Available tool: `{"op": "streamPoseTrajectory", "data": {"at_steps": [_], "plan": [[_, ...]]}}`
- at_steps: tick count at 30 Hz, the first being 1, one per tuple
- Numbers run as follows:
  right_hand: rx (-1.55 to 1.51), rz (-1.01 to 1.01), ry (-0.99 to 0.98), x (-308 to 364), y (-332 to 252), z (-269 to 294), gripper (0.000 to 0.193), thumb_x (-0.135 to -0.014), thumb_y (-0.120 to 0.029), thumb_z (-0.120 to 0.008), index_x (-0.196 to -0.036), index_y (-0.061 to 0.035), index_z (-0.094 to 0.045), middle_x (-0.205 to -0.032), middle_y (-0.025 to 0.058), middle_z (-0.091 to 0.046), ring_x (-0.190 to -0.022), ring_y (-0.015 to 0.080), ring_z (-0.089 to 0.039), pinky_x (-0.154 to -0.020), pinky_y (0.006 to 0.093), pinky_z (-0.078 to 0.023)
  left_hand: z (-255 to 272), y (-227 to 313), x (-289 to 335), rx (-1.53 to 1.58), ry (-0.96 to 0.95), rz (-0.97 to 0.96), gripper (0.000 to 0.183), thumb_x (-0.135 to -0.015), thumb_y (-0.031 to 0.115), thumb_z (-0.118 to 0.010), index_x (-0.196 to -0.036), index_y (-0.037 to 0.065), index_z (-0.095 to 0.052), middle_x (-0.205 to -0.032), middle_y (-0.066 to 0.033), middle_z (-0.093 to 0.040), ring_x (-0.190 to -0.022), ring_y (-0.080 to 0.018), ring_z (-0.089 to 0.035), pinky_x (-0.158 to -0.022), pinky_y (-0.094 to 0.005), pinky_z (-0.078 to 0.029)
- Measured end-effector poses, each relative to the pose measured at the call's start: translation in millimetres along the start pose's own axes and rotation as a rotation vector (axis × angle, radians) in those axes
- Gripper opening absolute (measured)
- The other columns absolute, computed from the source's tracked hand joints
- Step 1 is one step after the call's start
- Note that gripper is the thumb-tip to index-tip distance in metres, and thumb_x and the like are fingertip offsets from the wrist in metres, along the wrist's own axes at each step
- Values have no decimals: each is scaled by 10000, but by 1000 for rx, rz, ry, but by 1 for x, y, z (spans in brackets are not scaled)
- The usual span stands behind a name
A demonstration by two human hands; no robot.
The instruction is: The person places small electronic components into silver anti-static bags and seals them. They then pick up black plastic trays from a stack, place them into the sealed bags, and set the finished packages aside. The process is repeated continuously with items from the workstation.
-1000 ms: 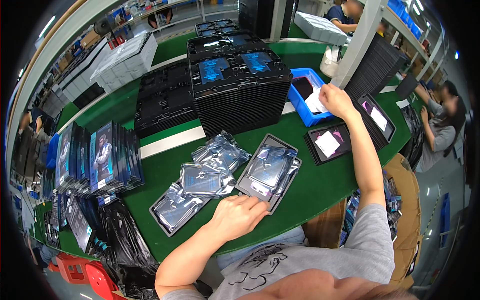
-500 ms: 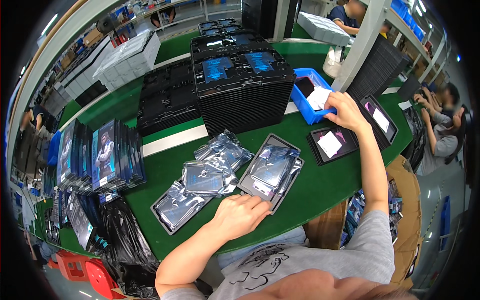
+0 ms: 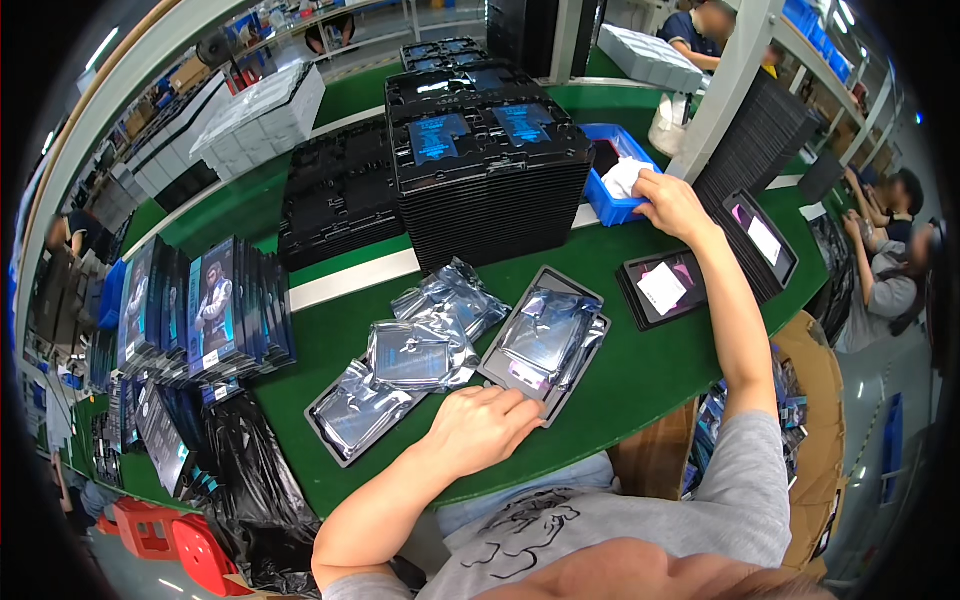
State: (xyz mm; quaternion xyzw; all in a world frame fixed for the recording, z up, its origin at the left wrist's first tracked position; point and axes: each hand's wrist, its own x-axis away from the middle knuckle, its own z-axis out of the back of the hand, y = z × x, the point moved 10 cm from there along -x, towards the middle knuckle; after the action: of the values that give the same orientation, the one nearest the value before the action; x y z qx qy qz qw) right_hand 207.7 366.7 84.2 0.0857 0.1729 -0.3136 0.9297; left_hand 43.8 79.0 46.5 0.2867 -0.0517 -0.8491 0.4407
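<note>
My left hand (image 3: pixel 482 428) rests with curled fingers on the near end of a grey tray (image 3: pixel 487 364). In that tray lies a shiny silver antistatic bag (image 3: pixel 545 328) with a dark flat item in it. My right hand (image 3: pixel 672 206) is closed at the near right rim of a blue bin (image 3: pixel 612 212), its fingertips beside a crumpled white cloth or paper (image 3: pixel 624 178). Part of the rim is hidden by that hand. To the left of the tray are more silver bags (image 3: pixel 410 352), one of them in a second grey tray (image 3: pixel 342 462).
A tall stack of black plastic trays (image 3: pixel 485 210) stands behind the bags. Upright printed boxes (image 3: pixel 222 310) fill the left side, above a black plastic bag (image 3: pixel 250 500). Dark open boxes with white cards (image 3: pixel 660 288) lie at right. A metal post (image 3: pixel 725 90) rises behind the bin.
My right hand and the blue bin have shifted together, away from me and slightly left. My left hand stays at the tray's near end.
</note>
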Motion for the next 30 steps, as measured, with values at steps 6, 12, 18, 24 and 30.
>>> {"op": "streamPoseTrajectory", "data": {"at_steps": [6,12,18,24,30], "plan": [[-22,-55,-26,5,7,-2,264,-706,-92,-770,-879,-35,-578,-923,111,-594,-907,358,-615,-730,455,-501,2,0,-1,0,14,-2,160,-776,195,-763,-902,132,-687,-713,-11,-632,-616,-212,-653,-547,-324,-527],[-20,-103,-49,9,0,6,257,-750,-170,-765,-911,-45,-608,-962,90,-605,-966,332,-605,-787,446,-489,1,0,-1,-4,14,-3,163,-777,195,-765,-903,131,-685,-705,-11,-628,-608,-209,-648,-540,-322,-521],[-110,-84,31,-1,6,4,319,-940,-358,-580,-1053,-72,-664,-1079,74,-607,-1083,287,-552,-891,412,-430,5,0,-5,17,21,-8,151,-777,186,-765,-903,142,-694,-688,-14,-618,-594,-212,-633,-527,-323,-503],[-128,-56,24,-8,14,-12,287,-990,-281,-510,-1149,-106,-674,-1170,47,-630,-1146,233,-538,-969,394,-366,7,-1,-6,9,27,1,137,-772,174,-769,-889,143,-703,-658,-15,-598,-585,-206,-621,-519,-321,-491],[-125,-178,82,-1,32,-14,253,-983,-232,-524,-1155,-115,-669,-1143,60,-657,-1146,243,-556,-977,407,-371,12,-3,-7,-7,48,4,110,-770,154,-767,-840,132,-685,-667,-11,-593,-584,-191,-621,-517,-310,-494]]}}
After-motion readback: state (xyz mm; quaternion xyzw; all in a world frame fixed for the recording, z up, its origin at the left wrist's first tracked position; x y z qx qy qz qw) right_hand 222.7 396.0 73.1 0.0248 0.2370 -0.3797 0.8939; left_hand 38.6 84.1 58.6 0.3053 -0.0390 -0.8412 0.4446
